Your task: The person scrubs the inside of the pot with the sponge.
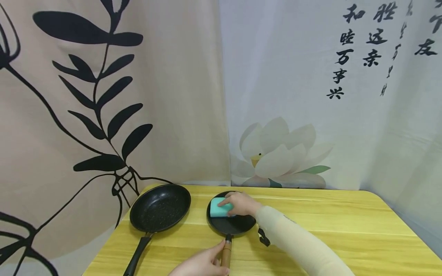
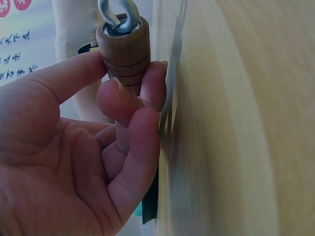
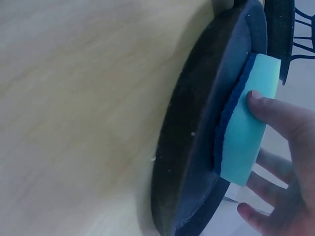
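A small black frying pan (image 1: 238, 227) with a wooden handle (image 1: 226, 253) lies on the table. My left hand (image 1: 205, 262) holds that handle from the left; the left wrist view shows its thumb and curled fingertips around the wood (image 2: 125, 54), below a metal hanging ring (image 2: 132, 14). Inside the pan is a turquoise sponge (image 1: 218, 209). In the right wrist view its dark blue scouring layer (image 3: 231, 110) faces the pan's cooking surface. My right hand (image 3: 295, 162) grips the sponge by its turquoise side, thumb and fingers on opposite edges.
A larger black frying pan (image 1: 160, 209) stands left of the small one, its black handle (image 1: 137, 256) angled toward the near edge. Both are on a yellow wood-grain table (image 1: 310, 226). Printed curtains (image 1: 186, 96) hang directly behind the table's far edge.
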The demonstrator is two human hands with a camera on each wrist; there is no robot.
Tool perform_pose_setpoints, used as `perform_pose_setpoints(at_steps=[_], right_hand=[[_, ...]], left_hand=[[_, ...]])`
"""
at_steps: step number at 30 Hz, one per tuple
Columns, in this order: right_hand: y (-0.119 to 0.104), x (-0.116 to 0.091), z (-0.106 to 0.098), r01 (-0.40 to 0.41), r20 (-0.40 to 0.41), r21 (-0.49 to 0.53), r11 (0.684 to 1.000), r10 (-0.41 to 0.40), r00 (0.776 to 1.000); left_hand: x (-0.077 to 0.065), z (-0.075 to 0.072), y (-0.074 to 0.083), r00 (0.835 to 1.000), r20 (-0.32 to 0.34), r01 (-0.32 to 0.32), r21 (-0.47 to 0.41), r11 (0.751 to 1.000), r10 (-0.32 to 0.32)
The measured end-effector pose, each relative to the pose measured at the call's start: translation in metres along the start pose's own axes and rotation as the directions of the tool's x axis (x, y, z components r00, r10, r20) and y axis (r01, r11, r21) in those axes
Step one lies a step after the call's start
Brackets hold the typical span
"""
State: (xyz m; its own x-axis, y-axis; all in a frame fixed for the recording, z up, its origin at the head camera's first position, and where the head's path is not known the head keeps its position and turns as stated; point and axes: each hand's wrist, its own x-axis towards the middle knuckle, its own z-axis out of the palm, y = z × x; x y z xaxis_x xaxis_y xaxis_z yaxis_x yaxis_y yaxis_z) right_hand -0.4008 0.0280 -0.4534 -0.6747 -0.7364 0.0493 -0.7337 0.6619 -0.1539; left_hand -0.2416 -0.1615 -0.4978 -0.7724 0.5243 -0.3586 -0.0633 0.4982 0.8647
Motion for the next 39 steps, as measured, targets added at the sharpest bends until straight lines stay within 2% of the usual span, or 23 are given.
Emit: perform_pose_setpoints(at_steps=[2,6,9,13,18,21,23,30,32,33,39], right_hand=[[0.001,0.0,0.001,-0.008,-0.005,-0.002,1.0,0.008,1.0],[0.004,-0.001,0.001,-0.017,-0.02,-0.018,1.0,0.016,1.0],[0.007,-0.002,0.002,-0.021,-0.032,-0.039,0.999,0.02,0.999],[0.011,-0.003,0.001,-0.039,-0.039,-0.045,0.998,0.037,0.999],[0.015,-0.004,-0.001,-0.056,-0.034,-0.027,0.998,0.055,0.998],[0.016,-0.006,-0.002,-0.062,-0.037,-0.02,0.998,0.062,0.997],[0.017,-0.007,-0.002,-0.072,-0.037,-0.01,0.997,0.071,0.997],[0.024,-0.008,-0.002,-0.097,-0.036,0.007,0.995,0.097,0.995],[0.025,-0.008,-0.001,-0.101,-0.032,0.005,0.995,0.101,0.994],[0.026,-0.008,-0.001,-0.1,-0.032,0.003,0.995,0.1,0.994],[0.025,-0.008,-0.001,-0.099,-0.019,-0.005,0.995,0.098,0.995]], left_hand=[[0.01,-0.001,-0.016,1.0,0.009,-0.008,-0.008,1.0,0.008],[0.034,-0.006,-0.05,0.999,0.037,-0.028,-0.078,0.997,0.031],[0.044,-0.007,-0.064,0.997,0.053,-0.041,-0.103,0.994,0.047],[0.045,-0.006,-0.065,0.998,0.035,-0.057,-0.083,0.995,0.06],[0.038,-0.001,-0.055,0.999,0.006,-0.054,-0.034,0.998,0.054],[0.039,-0.001,-0.056,0.998,0.011,-0.054,-0.053,0.997,0.055],[0.044,-0.003,-0.063,0.998,0.029,-0.045,-0.095,0.994,0.048],[0.047,-0.003,-0.066,0.999,0.034,-0.038,-0.121,0.992,0.043],[0.042,-0.002,-0.059,0.999,0.028,-0.041,-0.123,0.992,0.045],[0.036,-0.001,-0.05,0.999,0.021,-0.04,-0.116,0.992,0.042],[-0.015,0.009,0.021,1.0,-0.007,-0.029,-0.079,0.996,0.028]])
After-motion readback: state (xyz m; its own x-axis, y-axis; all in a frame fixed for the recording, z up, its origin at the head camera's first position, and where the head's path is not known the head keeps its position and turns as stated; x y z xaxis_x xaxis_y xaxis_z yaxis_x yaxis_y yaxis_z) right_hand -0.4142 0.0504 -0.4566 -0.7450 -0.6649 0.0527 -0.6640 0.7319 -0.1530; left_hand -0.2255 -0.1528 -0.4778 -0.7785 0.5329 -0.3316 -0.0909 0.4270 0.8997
